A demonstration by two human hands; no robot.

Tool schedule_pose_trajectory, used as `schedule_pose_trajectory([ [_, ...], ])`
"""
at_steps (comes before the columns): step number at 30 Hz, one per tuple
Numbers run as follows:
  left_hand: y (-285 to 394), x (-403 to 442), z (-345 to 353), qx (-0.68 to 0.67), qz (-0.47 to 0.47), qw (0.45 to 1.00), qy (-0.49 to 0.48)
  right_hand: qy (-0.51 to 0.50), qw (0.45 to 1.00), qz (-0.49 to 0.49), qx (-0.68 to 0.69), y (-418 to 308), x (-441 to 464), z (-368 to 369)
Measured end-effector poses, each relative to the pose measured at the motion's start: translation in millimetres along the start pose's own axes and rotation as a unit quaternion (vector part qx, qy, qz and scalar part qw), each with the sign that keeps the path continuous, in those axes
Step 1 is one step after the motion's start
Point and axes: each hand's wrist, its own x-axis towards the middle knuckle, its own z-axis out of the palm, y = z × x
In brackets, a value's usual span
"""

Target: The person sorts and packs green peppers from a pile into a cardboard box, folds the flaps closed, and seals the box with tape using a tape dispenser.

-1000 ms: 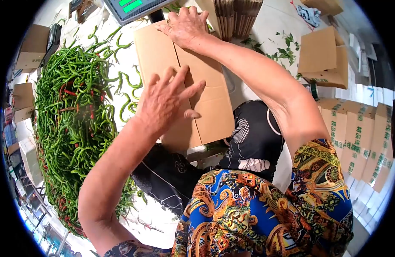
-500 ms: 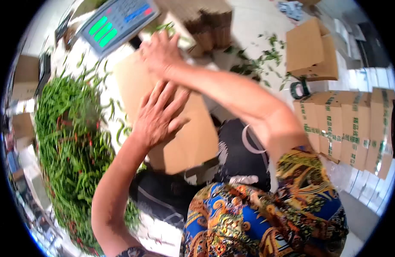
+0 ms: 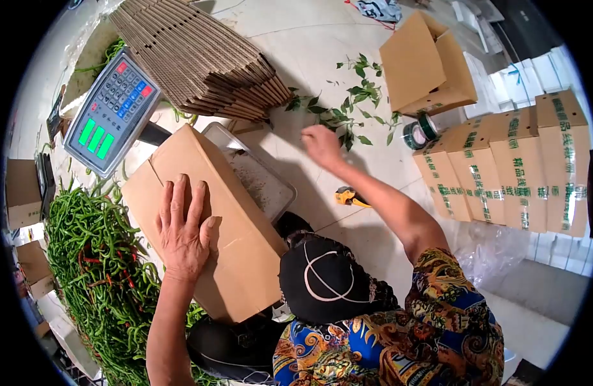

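Note:
A closed cardboard box (image 3: 238, 257) stands in front of me, its top flaps folded down. My left hand (image 3: 184, 235) lies flat on the top of it, fingers spread, holding nothing. Away from the box, over the floor, my right hand (image 3: 322, 145) is raised with its fingers curled in; whatever they may hold is hidden. Below and right of that hand, a yellow tool (image 3: 351, 197) lies on the floor. Rolls of green tape (image 3: 420, 131) are by the open carton. Behind the box is a shallow metal tray (image 3: 261, 183).
A scale display (image 3: 113, 109) stands at the upper left beside a stack of flattened cartons (image 3: 193, 55). Green peppers (image 3: 103, 276) are heaped at left. An open carton (image 3: 425, 67), taped boxes (image 3: 518, 170) and scattered leaves (image 3: 354, 96) are at right.
My right hand has left the box top and moved right over the floor. My left hand stays on the box. The view has turned rightward, showing the yellow tool and tray.

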Motion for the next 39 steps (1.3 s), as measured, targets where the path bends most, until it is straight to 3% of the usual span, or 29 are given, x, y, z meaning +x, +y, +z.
schedule_pose_trajectory([
  [1,2,1,-1,-0.003,-0.006,1.000,-0.002,-0.001,0.999,0.013,-0.038,48,2,-1],
  [4,3,3,-8,0.017,-0.004,0.999,-0.033,-0.025,0.975,0.200,-0.090,135,-8,-24],
  [6,1,4,-5,0.027,0.008,0.999,-0.022,-0.069,0.975,0.193,-0.085,156,-25,-45],
  [9,2,5,-4,0.035,0.007,0.999,-0.018,-0.353,0.923,0.136,-0.072,166,-58,-68],
  [10,2,5,-3,0.028,0.008,0.999,-0.017,-0.419,0.878,0.129,-0.191,138,-70,-78],
  [12,1,4,-4,0.020,0.008,1.000,-0.012,-0.327,0.879,0.060,-0.341,98,-110,-86],
  [17,-2,3,0,0.014,0.014,1.000,0.006,-0.151,0.915,0.212,-0.310,135,-194,-44],
  [20,-4,1,0,0.003,0.020,1.000,0.018,-0.085,0.937,0.216,-0.262,182,-217,-29],
  [21,-1,0,-2,-0.004,0.014,1.000,0.019,-0.073,0.945,0.156,-0.276,177,-217,-36],
  [24,-3,-1,0,-0.009,0.018,0.999,0.044,-0.101,0.958,0.265,-0.034,164,-188,-52],
  [25,-4,-2,3,-0.017,0.018,0.998,0.049,-0.140,0.912,0.349,0.165,146,-171,-66],
  [27,0,0,-3,-0.034,0.017,0.998,0.055,-0.103,0.831,0.343,0.426,102,-150,-80],
  [28,1,0,-7,-0.036,0.021,0.997,0.059,-0.087,0.765,0.330,0.546,77,-141,-88],
  [30,7,0,-20,-0.030,0.034,0.996,0.083,-0.122,0.719,0.276,0.626,20,-123,-113],
  [32,30,0,-46,-0.139,0.054,0.981,0.126,-0.185,0.663,0.187,0.701,-20,-113,-131],
  [33,49,-1,-64,-0.239,0.028,0.966,0.092,-0.184,0.644,0.162,0.725,-42,-109,-137],
  [36,92,-5,-85,-0.476,-0.014,0.879,0.006,-0.257,0.593,0.080,0.759,-113,-98,-164],
  [38,112,-4,-88,-0.614,-0.051,0.785,-0.069,-0.272,0.589,0.049,0.759,-141,-99,-168],
  [39,121,-3,-103,-0.635,-0.048,0.768,-0.065,-0.276,0.609,0.056,0.741,-152,-101,-170],
])
